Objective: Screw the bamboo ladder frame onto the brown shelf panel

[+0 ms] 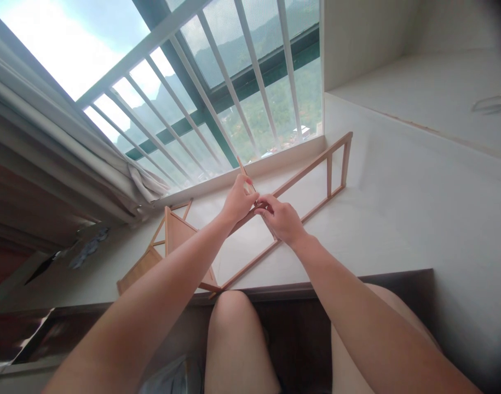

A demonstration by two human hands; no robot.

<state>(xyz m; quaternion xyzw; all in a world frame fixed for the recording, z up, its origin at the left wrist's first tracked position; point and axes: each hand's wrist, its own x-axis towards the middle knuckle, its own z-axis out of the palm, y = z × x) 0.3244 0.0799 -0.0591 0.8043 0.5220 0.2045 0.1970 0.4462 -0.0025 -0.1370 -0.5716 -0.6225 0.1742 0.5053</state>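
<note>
A wooden frame (303, 178) with long rails and crossbars lies tilted on the white window ledge, joined at the left to flat wooden panels (180, 232). My left hand (239, 200) is closed around a thin wooden slat (242, 166) that sticks up above the frame's upper rail. Close beside it, my right hand (282, 219) is closed in a pinch where the slat meets that rail. Whatever sits between the right fingertips is too small and covered to make out. Both hands nearly touch at this joint.
Behind the frame stands a window with white railing bars (250, 49). Grey curtains (69, 126) hang at the left, with a crumpled cloth (88, 249) below. A white shelf (451, 93) is at the right. My knees (234, 328) are against the ledge's dark front edge.
</note>
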